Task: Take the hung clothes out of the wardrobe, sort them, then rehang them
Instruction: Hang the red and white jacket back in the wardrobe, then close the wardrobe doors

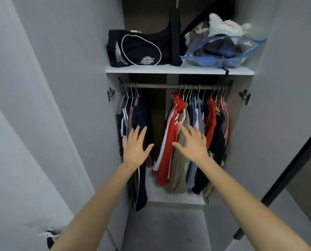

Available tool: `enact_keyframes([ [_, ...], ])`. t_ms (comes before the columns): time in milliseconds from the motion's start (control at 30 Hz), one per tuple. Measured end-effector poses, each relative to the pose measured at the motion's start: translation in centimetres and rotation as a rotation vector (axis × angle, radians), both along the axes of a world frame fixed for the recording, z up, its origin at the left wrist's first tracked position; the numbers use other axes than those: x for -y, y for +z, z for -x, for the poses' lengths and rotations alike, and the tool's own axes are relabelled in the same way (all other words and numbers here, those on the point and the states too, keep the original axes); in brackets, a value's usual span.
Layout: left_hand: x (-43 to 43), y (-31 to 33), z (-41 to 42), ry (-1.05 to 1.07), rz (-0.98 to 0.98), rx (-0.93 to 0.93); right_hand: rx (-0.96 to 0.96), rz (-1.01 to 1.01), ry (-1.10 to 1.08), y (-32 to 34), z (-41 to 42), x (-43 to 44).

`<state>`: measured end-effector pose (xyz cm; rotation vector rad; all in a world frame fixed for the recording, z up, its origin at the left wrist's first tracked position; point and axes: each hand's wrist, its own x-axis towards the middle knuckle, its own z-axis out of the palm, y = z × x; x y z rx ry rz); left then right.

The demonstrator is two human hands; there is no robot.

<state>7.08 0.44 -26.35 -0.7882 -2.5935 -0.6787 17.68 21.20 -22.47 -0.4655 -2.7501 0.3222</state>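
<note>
Two hands are held out w/ fingers spread flat, nothing gripped: left hand (pixel 134 145) in front of the dark clothes (pixel 142 113) at 9 o'clock, right hand (pixel 192 144) over the red jacket (pixel 170 131) and beige garment (pixel 180 171) at 3 o'clock. Contact w/ fabric can't be told. Both bunches are hung on the rail (pixel 169 86) inside the wardrobe (pixel 241 134), w/ a gap betw. them. At 12 o'clock, a black bag (pixel 138 49) and a clear plastic bag (pixel 223 51) are set on the shelf (pixel 178 70).
</note>
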Motion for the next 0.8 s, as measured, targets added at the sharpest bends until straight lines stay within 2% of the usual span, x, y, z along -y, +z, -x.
enact_keyframes([
  [567,11.6,3.4,-0.1,-0.029,-0.012,-0.093,-0.046,-0.031,0.027,3.5,3.0,11.4],
  [800,14.4,4.5,-1.0,-0.057,-0.116,-0.168,-0.082,-0.021,0.05,4.2,2.7,15.1],
])
